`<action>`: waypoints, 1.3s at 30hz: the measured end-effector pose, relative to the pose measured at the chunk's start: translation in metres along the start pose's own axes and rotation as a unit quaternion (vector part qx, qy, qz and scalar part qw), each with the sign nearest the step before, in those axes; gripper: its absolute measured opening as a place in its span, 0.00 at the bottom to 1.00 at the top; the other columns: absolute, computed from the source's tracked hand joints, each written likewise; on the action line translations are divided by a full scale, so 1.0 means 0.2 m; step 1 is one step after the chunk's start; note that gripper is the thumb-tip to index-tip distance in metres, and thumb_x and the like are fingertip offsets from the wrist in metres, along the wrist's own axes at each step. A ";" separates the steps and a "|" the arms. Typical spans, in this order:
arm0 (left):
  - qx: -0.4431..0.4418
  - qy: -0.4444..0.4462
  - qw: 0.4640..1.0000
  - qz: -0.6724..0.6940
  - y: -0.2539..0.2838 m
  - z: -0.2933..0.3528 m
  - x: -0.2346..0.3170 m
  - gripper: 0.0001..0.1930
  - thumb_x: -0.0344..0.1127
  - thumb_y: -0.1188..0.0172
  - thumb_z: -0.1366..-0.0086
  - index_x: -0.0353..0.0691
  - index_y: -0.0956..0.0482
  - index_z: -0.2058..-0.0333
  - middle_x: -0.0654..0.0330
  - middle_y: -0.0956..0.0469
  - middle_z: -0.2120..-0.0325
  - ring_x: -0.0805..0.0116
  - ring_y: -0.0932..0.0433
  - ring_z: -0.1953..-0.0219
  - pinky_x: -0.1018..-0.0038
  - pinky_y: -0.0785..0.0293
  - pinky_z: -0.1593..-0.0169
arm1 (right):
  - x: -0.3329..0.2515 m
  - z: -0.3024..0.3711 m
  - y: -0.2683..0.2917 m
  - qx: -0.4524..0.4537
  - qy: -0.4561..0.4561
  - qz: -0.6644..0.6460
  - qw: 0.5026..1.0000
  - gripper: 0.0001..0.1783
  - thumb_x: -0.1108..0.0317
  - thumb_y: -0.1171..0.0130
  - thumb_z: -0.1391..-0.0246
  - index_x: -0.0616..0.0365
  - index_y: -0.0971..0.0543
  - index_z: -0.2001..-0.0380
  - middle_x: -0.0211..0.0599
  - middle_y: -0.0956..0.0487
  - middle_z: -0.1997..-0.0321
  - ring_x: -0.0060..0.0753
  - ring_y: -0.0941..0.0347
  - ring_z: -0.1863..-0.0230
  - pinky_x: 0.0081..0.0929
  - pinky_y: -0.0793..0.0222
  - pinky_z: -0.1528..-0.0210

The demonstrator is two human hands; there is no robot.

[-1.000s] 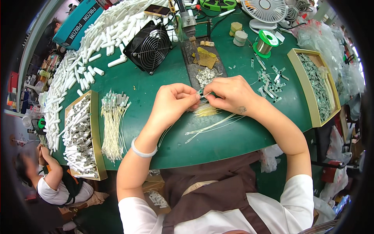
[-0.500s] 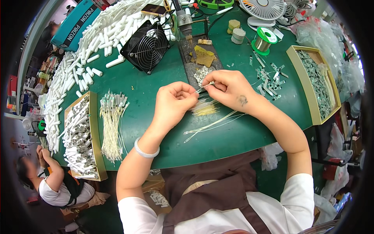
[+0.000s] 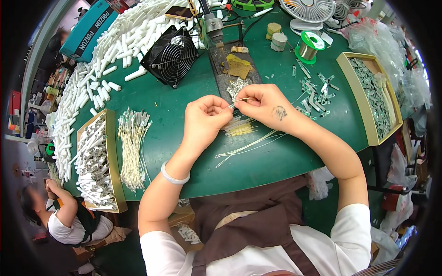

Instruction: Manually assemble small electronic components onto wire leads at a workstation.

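Observation:
My left hand (image 3: 205, 119) is closed in a pinch, with a small pale strip (image 3: 231, 106) showing at its fingertips. My right hand (image 3: 266, 104) pinches a thin wire, which curves up over its index finger. The fingertips of both hands nearly meet over the bench, and the exact join between wire and strip is too small to make out. Just below them lies a bundle of short yellow and white wires (image 3: 240, 128). Several longer pale wires (image 3: 248, 146) trail from under my right wrist toward the near edge of the green bench (image 3: 202, 177).
A soldering stand (image 3: 214, 26) rises beyond my hands, above a yellow sponge (image 3: 238, 66). Left are a black fan (image 3: 171, 56), white tubes (image 3: 110, 46), bundled wired strips (image 3: 132, 156) and a filled box (image 3: 110, 161). Right are a solder spool (image 3: 307, 48), loose strips (image 3: 317, 99) and another box (image 3: 343, 64).
My right hand has shifted slightly left, bringing its fingertips closer to my left hand's. The strip that spanned the gap is now mostly covered by fingers.

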State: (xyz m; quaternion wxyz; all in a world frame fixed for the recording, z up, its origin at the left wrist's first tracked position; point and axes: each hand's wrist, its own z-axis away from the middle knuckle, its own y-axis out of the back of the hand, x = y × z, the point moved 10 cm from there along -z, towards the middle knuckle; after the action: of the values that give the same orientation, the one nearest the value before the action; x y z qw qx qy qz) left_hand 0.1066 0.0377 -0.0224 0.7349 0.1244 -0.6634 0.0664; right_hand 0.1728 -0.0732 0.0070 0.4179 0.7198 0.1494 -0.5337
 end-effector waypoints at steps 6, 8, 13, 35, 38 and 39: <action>0.005 0.018 0.999 0.030 -0.01 -0.02 -0.01 0.02 0.25 0.40 0.43 0.33 0.24 0.72 0.63 0.23 0.79 0.79 0.25 0.78 0.84 0.29 0.73 | 0.00 -0.02 0.03 0.016 0.009 -0.016 1.000 0.09 0.68 0.41 0.49 0.65 0.21 0.72 0.21 0.37 0.85 0.11 0.45 0.80 0.18 0.46 0.78; 0.013 0.018 0.999 0.024 0.00 -0.02 -0.01 0.02 0.25 0.41 0.43 0.33 0.24 0.72 0.63 0.23 0.79 0.79 0.25 0.77 0.83 0.29 0.72 | 0.01 -0.03 0.02 0.003 0.007 -0.009 1.000 0.09 0.68 0.41 0.48 0.65 0.22 0.71 0.20 0.37 0.85 0.11 0.45 0.80 0.17 0.46 0.78; 0.051 0.005 0.996 0.067 0.03 -0.08 0.05 0.02 0.24 0.41 0.44 0.33 0.24 0.72 0.63 0.23 0.80 0.78 0.25 0.78 0.84 0.30 0.73 | 0.01 -0.04 0.09 0.066 0.033 -0.050 0.996 0.07 0.69 0.44 0.45 0.63 0.26 0.70 0.20 0.34 0.81 0.10 0.43 0.79 0.15 0.45 0.78; 0.088 -0.001 0.990 0.113 0.04 -0.19 0.06 0.02 0.24 0.42 0.44 0.33 0.23 0.71 0.62 0.23 0.77 0.76 0.24 0.77 0.82 0.28 0.72 | -0.07 -0.06 0.18 0.169 0.133 -0.003 0.977 0.06 0.72 0.42 0.46 0.64 0.25 0.69 0.33 0.26 0.74 0.20 0.33 0.76 0.20 0.36 0.74; 0.092 -0.009 0.988 0.123 0.05 -0.18 0.08 0.02 0.24 0.42 0.44 0.32 0.24 0.71 0.62 0.23 0.77 0.76 0.24 0.76 0.82 0.28 0.72 | -0.07 -0.05 0.18 0.171 0.127 -0.010 0.977 0.06 0.71 0.42 0.47 0.64 0.26 0.69 0.38 0.25 0.74 0.28 0.29 0.76 0.24 0.33 0.72; 0.092 -0.009 0.988 0.123 0.04 -0.18 0.07 0.02 0.24 0.42 0.44 0.32 0.24 0.71 0.62 0.23 0.77 0.76 0.24 0.76 0.82 0.28 0.72 | -0.07 -0.05 0.18 0.173 0.128 -0.019 0.976 0.06 0.71 0.42 0.47 0.64 0.26 0.69 0.38 0.25 0.74 0.28 0.29 0.76 0.24 0.33 0.72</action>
State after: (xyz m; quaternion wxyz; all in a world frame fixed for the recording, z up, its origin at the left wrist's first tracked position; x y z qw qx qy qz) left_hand 0.1405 0.0551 -0.0103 0.7006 0.1094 -0.6711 0.2164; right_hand 0.1985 -0.0845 0.0364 0.2541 0.8405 0.1211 -0.4629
